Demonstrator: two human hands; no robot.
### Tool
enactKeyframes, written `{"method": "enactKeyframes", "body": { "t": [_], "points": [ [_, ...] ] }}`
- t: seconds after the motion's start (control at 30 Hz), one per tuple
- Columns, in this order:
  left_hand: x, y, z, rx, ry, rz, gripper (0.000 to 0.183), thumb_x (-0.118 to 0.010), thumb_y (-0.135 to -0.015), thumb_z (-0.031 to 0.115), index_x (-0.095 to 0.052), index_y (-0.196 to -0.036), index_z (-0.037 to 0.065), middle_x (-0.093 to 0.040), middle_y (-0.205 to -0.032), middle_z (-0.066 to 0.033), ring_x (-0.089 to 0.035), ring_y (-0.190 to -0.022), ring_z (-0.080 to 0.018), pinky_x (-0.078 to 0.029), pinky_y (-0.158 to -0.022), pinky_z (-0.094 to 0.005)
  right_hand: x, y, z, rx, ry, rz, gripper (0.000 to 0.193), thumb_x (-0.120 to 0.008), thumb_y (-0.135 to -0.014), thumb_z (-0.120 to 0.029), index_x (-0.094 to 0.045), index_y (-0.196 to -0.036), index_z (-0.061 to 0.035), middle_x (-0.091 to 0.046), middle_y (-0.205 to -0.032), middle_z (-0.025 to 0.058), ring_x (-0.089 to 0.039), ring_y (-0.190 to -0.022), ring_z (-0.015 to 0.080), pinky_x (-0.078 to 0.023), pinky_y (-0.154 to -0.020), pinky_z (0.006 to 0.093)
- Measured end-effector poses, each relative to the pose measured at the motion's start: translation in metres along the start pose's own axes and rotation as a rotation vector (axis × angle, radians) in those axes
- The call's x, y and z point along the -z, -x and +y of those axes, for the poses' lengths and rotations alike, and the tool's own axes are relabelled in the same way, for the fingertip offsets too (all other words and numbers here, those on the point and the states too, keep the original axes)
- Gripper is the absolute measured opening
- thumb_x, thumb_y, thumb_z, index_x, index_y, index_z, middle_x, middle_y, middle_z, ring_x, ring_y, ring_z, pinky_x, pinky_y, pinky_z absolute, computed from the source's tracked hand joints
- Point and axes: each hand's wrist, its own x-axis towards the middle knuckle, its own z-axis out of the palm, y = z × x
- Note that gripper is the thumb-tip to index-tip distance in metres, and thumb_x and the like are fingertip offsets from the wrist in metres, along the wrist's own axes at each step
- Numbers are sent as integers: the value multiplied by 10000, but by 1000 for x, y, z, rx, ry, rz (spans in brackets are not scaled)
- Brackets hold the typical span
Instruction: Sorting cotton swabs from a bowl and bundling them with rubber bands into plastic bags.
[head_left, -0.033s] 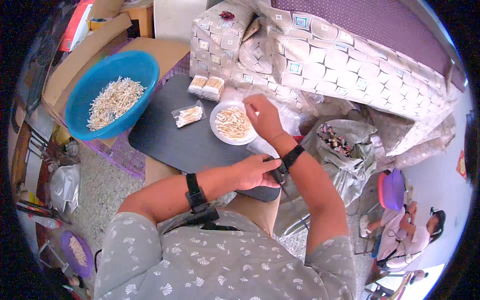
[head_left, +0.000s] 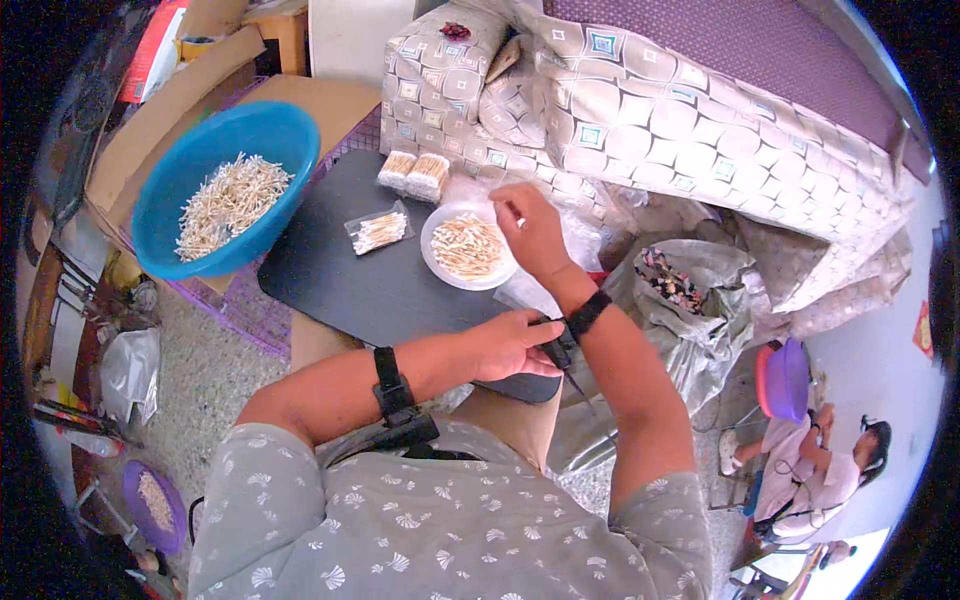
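My left hand [head_left: 508, 345] is closed round a small black device [head_left: 556, 345] at the strap on my right wrist. A thin dark cable hangs from the device. My right hand [head_left: 532, 232] hovers at the right rim of a white bowl [head_left: 431, 270], fingers loosely curled, with nothing visible in them. Inside the bowl lie many cotton swabs [head_left: 466, 247]. Left of it, a small clear bag of swabs [head_left: 380, 232] rests on the dark board [head_left: 330, 280]. Two packed bundles of swabs [head_left: 413, 174] stand behind the bowl.
A large blue basin [head_left: 150, 225] of loose swabs stands at the left by cardboard [head_left: 115, 165]. Clear plastic bags [head_left: 580, 240] lie right of the bowl. Beyond are a patterned sofa [head_left: 680, 110] and a large sack [head_left: 700, 330]. Another person [head_left: 815, 470] sits far right.
My right fingers have shifted slightly, and the device at my right wrist has turned a little, so more of its cable shows. The swabs and bags have not moved.
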Motion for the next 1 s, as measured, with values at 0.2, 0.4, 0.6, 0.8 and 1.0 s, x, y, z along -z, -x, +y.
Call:
{"method": "enactKeyframes", "body": {
  "t": [0.2,0.4,0.6,0.8,1.0],
  "points": [
    [-14,5,12,-13,-63,-4,403,-566,-918,247,-448,-1191,-26,-584,-1061,-115,-608,-949,-250,-524,-871,-444,9,-5,7,-248,-338,57,147,-543,-923,-117,-608,-1024,-32,-628,-900,34,-617,-754,101,-505,-653,239],
    [-13,10,23,-18,-175,-55,428,-619,-889,268,-449,-1173,-3,-562,-1033,-116,-599,-933,-235,-517,-865,-412,18,-5,14,-354,-481,76,143,-530,-922,-109,-607,-1014,-32,-641,-868,43,-623,-738,109,-511,-644,244],
    [59,21,48,-175,-338,62,345,-614,-879,231,-508,-1119,7,-579,-992,-109,-591,-966,-216,-523,-835,-374,8,-4,11,-381,-533,58,150,-535,-921,-123,-609,-1013,-31,-643,-899,42,-623,-753,118,-512,-648,250],
    [100,18,93,-601,-1242,575,260,-623,-824,152,-572,-1030,3,-593,-993,-148,-593,-957,-260,-501,-801,-371,-15,15,34,-477,-553,53,161,-533,-919,-128,-610,-1016,-25,-646,-950,56,-622,-814,135,-513,-686,268],
    [123,4,97,-852,-1753,622,261,-591,-807,99,-572,-1058,31,-522,-1138,-195,-497,-1079,-360,-406,-943,-423,-49,37,51,-447,-344,108,162,-550,-892,-104,-623,-1005,-14,-643,-972,81,-619,-857,158,-510,-755,291]
  ]
}}
